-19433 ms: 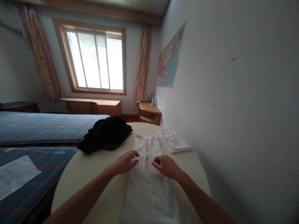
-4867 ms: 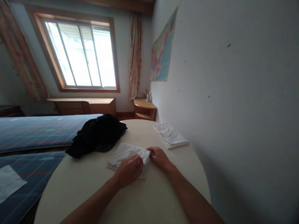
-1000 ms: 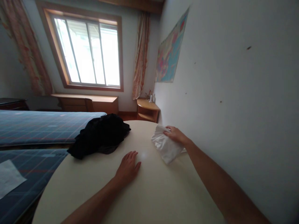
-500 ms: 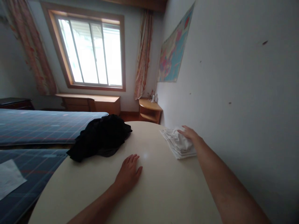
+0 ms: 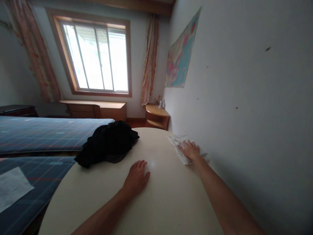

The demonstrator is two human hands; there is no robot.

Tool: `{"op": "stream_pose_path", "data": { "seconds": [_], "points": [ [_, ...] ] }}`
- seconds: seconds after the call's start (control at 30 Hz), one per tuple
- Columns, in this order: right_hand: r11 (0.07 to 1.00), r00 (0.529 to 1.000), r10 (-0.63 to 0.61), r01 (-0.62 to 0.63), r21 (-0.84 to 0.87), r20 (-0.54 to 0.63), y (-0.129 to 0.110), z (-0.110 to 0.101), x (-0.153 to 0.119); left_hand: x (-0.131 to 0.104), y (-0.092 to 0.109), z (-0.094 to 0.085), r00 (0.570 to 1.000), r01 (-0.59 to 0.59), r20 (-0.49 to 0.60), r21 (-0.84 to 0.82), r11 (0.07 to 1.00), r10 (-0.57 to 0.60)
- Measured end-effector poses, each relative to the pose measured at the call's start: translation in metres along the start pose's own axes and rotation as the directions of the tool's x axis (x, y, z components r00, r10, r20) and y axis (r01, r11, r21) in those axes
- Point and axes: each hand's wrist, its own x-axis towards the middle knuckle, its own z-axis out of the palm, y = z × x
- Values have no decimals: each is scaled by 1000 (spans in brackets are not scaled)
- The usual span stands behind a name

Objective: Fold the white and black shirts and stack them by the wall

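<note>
My right hand (image 5: pixel 190 150) lies spread on a folded white cloth (image 5: pixel 175 140) near the wall side of the round cream table (image 5: pixel 156 209). The hand covers the middle of the cloth, whose far edge and near corner still show. My left hand (image 5: pixel 136 176) rests with fingers extended on the bare tabletop, holding nothing. Beyond it, to the left, a crumpled heap of black cloth (image 5: pixel 109 142) sits at the table's far left edge.
White wall (image 5: pixel 259 137) runs along the right of the table, with a map (image 5: pixel 181 55) on it. Left stand beds with blue plaid mattresses (image 5: pixel 56 133), a white sheet of paper (image 5: pixel 13 187) on the nearer one. A corner shelf (image 5: pixel 157 111) and a low desk (image 5: pixel 110 106) are below the window.
My right hand has come down and nearer onto the white cloth, which looks flatter now. My left hand has barely moved. The view has shifted slightly.
</note>
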Motion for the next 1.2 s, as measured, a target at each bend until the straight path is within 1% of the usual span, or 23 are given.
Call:
{"op": "stream_pose_path", "data": {
  "seconds": [0.07, 0.17, 0.2, 0.27, 0.3, 0.37, 0.4, 0.47, 0.5, 0.57, 0.67, 0.73, 0.8, 0.87, 0.93, 1.03, 1.13, 1.2],
  "points": [
    [998, 999, -53, 53, 26, -3, -25, 2, -21, 0, -1, 1, 1000, -10, -16, -23, 1000, 10],
    [975, 976, -218, 219, 48, -19, -67, 10, -61, 4, -5, 4, 998, -10, -55, -72, 997, 6],
    [964, 965, -261, 260, 65, 14, -78, 14, -75, 6, -8, 3, 996, -8, -85, -81, 997, 1],
    [948, 947, -310, 299, 112, 87, -95, 22, -99, 11, -17, -2, 980, 7, -196, -66, 998, -20],
    [942, 939, -325, 310, 133, 116, -99, 26, -108, 14, -24, -7, 961, 24, -273, -41, 999, -34],
    [934, 935, -338, 319, 160, 109, -101, 32, -122, 18, -41, -22, 898, 87, -435, 28, 996, -66],
    [931, 936, -342, 324, 168, 87, -100, 35, -126, 19, -50, -30, 867, 126, -491, 60, 990, -80],
    [920, 931, -361, 347, 181, 47, -94, 37, -130, 19, -70, -44, 824, 201, -555, 93, 975, -116],
    [912, 925, -377, 364, 188, 39, -91, 38, -131, 18, -78, -48, 822, 228, -554, 108, 968, -132],
    [897, 911, -409, 393, 201, 46, -86, 37, -131, 17, -92, -50, 825, 279, -540, 128, 952, -169],
    [890, 902, -428, 408, 203, 63, -82, 34, -131, 18, -102, -43, 822, 303, -540, 148, 942, -179],
    [889, 897, -434, 413, 198, 79, -81, 33, -132, 21, -104, -39, 814, 270, -562, 145, 952, -146],
    [889, 895, -438, 417, 189, 83, -81, 32, -132, 24, -103, -39, 805, 203, -586, 119, 972, -97],
    [890, 894, -439, 419, 180, 89, -81, 32, -133, 25, -98, -42, 799, 100, -600, 75, 992, -35],
    [890, 893, -439, 419, 177, 95, -81, 32, -133, 24, -90, -46, 806, -19, -591, 29, 999, 32],
    [887, 890, -446, 424, 183, 99, -80, 32, -133, 17, -74, -50, 838, -162, -528, -4, 987, 136],
    [884, 886, -452, 429, 187, 102, -79, 32, -133, 11, -59, -47, 873, -278, -415, 10, 961, 256],
    [885, 885, -452, 428, 187, 113, -78, 32, -132, 9, -52, -44, 885, -324, -343, 35, 945, 316]
  ]
}}
